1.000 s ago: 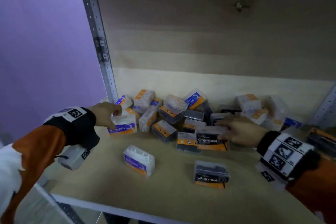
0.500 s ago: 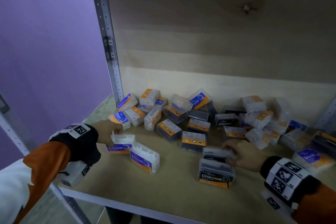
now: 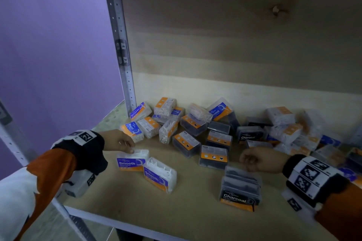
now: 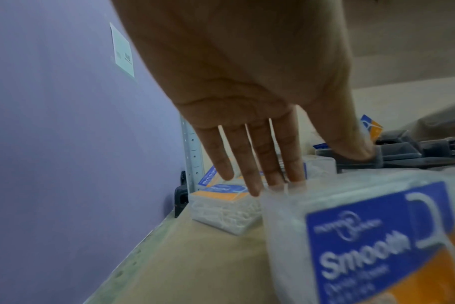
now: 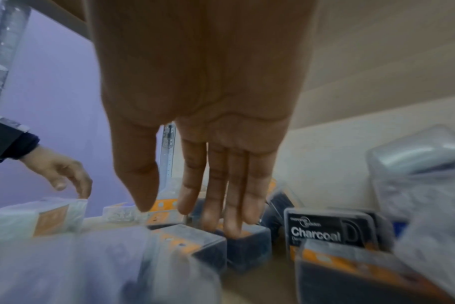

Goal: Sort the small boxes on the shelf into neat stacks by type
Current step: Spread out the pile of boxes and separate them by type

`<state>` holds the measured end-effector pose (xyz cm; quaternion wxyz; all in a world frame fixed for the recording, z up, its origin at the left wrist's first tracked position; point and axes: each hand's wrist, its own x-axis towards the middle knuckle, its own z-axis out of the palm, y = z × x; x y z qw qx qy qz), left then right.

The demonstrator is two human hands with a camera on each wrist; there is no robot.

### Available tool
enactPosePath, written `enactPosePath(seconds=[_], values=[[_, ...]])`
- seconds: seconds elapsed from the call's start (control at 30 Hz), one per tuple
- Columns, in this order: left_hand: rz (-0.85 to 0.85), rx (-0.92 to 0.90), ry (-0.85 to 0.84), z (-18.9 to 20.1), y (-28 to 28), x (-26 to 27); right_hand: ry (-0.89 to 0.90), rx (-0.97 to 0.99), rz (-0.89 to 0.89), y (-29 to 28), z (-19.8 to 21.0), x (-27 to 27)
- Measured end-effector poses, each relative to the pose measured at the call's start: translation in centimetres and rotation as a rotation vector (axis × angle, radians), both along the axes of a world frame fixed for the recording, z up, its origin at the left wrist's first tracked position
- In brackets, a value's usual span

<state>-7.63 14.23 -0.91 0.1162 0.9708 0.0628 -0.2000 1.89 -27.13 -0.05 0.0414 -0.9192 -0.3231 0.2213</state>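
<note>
Both hands have let go since a second ago: the left hand (image 3: 117, 141) has carried its white Smooth box (image 3: 131, 160) out of the pile to the front of the shelf (image 3: 195, 211) and set it upright just beside the second Smooth box (image 3: 159, 177), and the right hand (image 3: 260, 159) has brought its Charcoal box (image 3: 242, 174) forward to stand directly behind the front Charcoal box (image 3: 240, 191). Now the left hand's straight, slightly spread fingers (image 4: 255, 162) touch the top back edge of the Smooth box without gripping it. Relaxed and open, the right hand hovers over the dark boxes and holds nothing. Behind both pairs, the unsorted pile (image 3: 195, 123) of white and dark boxes lies jumbled against the wooden back panel (image 3: 235, 45).
</note>
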Motion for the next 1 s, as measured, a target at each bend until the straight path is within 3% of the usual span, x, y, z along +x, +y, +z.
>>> enactPosePath(seconds=[0.17,0.53,1.0], values=[[-0.043,0.186,-0.065,0.6,1.8,2.0,-0.12,-0.097,0.11,3.0,0.5,1.7],[-0.176,0.459,0.014,0.8,3.6,6.4,-0.057,-0.253,0.137,7.3,-1.1,4.8],[-0.262,0.45,0.125,-1.1,4.7,8.4,-0.026,-0.332,0.179,8.6,-2.5,5.8]])
